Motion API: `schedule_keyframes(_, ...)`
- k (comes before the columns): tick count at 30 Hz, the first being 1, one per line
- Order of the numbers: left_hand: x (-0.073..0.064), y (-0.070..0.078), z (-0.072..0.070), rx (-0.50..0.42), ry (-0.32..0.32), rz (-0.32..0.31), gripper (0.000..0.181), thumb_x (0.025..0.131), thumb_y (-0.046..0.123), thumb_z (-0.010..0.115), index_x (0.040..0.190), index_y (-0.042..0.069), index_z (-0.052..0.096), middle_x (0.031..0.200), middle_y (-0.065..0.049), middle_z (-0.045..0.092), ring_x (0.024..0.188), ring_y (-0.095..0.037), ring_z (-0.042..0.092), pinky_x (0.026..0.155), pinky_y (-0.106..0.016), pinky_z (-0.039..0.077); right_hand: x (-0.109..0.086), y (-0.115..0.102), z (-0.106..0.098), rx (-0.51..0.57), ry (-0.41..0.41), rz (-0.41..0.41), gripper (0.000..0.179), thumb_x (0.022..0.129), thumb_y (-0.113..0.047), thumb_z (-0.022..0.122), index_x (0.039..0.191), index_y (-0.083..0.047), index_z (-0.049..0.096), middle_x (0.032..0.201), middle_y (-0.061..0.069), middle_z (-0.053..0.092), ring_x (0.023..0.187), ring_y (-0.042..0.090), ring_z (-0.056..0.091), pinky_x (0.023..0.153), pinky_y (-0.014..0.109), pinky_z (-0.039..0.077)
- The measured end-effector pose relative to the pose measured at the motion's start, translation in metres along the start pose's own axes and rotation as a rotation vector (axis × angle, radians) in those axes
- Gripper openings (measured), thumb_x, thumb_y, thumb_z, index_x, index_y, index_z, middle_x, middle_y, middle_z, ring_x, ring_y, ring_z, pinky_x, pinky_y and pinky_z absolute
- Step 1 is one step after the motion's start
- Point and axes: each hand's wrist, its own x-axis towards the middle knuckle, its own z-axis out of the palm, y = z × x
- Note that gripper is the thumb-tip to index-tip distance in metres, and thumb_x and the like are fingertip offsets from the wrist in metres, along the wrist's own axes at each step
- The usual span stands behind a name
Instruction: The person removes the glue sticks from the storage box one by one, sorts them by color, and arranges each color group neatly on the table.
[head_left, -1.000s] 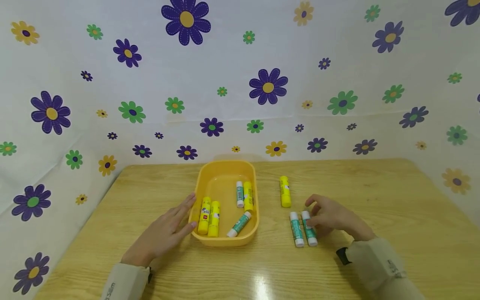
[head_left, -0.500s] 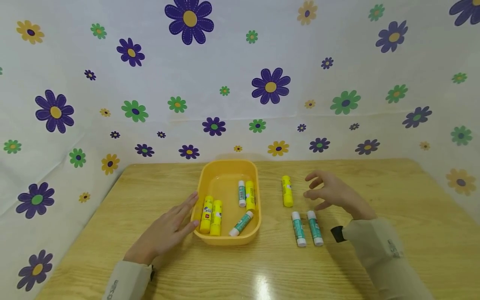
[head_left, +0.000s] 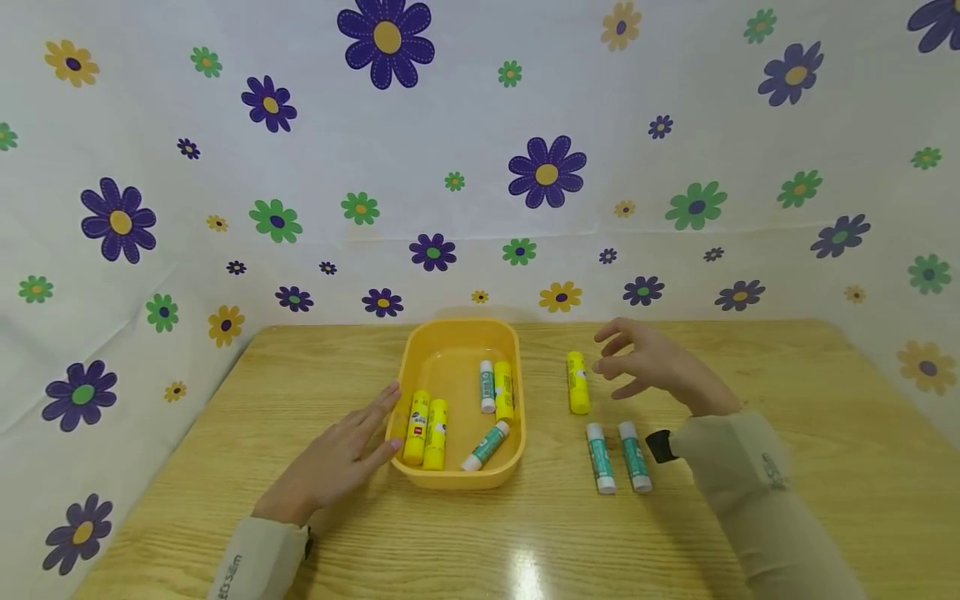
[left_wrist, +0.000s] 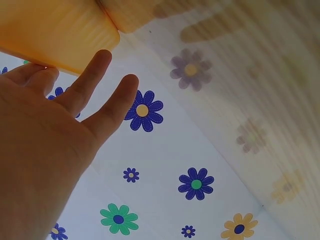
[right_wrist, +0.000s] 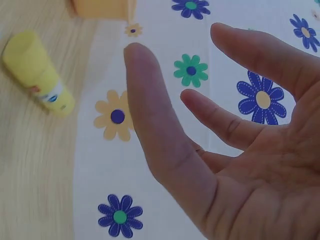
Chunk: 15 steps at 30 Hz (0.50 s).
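A yellow plastic tray (head_left: 459, 480) stands mid-table, and my left hand (head_left: 330, 458) rests with extended fingers against its left wall. In the left wrist view those fingertips meet the tray's side (left_wrist: 75, 35). Just right of a yellow glue stick (head_left: 577, 383) lying on the table, my right hand (head_left: 648, 362) hovers with spread, slightly bent fingers and holds nothing. That glue stick (right_wrist: 40, 72) shows apart from the thumb in the right wrist view. Nearer to me lie two green-and-white glue sticks, a left one (head_left: 601, 458) and a right one (head_left: 634, 457), side by side.
Inside the tray are several glue sticks: a yellow pair (head_left: 426, 432) at the left, a small green one (head_left: 487, 387) beside a yellow one (head_left: 504, 392) at the right, and a slanted green one (head_left: 486, 446). A flower-printed cloth (head_left: 450, 108) rises behind the wooden table (head_left: 420, 542).
My right hand has left the right green glue stick, which now lies farther from its neighbour, and moved away from me toward the yellow one. My left hand stays at the tray.
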Motion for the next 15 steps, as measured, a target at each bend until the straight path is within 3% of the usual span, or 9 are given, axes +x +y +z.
schedule_keyframes(15,0.001,-0.001,0.002,-0.002,0.002,0.007,0.069,0.106,0.043,0.049,0.162,0.012,0.024,0.166,-0.006,0.023,0.145,-0.040,0.035,0.112,-0.066,0.031,0.037,-0.035,0.023,0.123,-0.025,-0.025,0.053,0.097,-0.009,0.064,0.141,0.008,0.040,0.132,0.030,0.047,0.114,0.046,0.057,0.081,0.046,0.061)
